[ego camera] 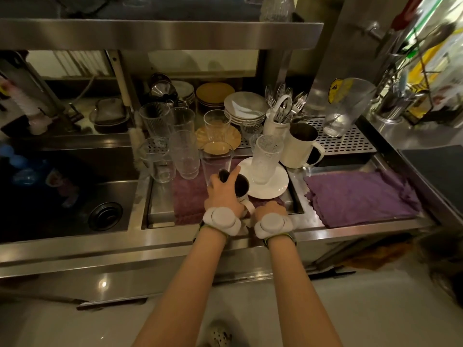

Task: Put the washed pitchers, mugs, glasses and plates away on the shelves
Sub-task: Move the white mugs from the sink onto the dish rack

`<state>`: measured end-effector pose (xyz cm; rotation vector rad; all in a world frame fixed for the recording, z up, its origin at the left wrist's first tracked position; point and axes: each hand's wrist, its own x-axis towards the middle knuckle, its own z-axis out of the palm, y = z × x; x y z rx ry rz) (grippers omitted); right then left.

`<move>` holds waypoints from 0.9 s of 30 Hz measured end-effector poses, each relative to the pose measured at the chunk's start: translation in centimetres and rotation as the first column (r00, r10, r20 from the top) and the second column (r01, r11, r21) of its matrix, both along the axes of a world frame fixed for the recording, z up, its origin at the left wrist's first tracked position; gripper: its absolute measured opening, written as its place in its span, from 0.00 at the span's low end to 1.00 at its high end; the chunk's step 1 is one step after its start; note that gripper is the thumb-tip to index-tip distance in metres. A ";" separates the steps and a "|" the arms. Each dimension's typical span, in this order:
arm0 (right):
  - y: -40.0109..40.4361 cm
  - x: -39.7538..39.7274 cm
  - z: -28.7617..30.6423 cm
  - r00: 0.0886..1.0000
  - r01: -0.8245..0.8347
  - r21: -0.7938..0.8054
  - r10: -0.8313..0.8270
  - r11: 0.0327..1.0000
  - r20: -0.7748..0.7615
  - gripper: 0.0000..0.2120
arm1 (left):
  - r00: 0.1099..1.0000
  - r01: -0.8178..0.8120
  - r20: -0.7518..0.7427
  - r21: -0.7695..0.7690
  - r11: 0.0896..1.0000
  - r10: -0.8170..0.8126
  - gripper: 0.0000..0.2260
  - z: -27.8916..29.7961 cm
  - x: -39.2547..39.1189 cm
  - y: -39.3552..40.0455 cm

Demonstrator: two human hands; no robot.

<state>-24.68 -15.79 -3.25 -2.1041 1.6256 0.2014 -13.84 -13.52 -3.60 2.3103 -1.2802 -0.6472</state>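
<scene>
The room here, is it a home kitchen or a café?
Probably a café's washing-up station: steel sink, perforated drip tray, many drying glasses, stacked plates.

Both bare forearms reach forward over the worktop, side by side, each wrist wearing a white band. The left hand curls around a mug, index finger extended. The right hand sits just beside it, fingers hidden.
</scene>
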 end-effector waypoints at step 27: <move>1.1 1.7 2.1 0.998 -0.061 0.081 0.063 0.995 -0.021 0.18 | 0.987 -0.157 -0.024 -0.337 0.928 0.158 0.30 0.4 -0.7 5.2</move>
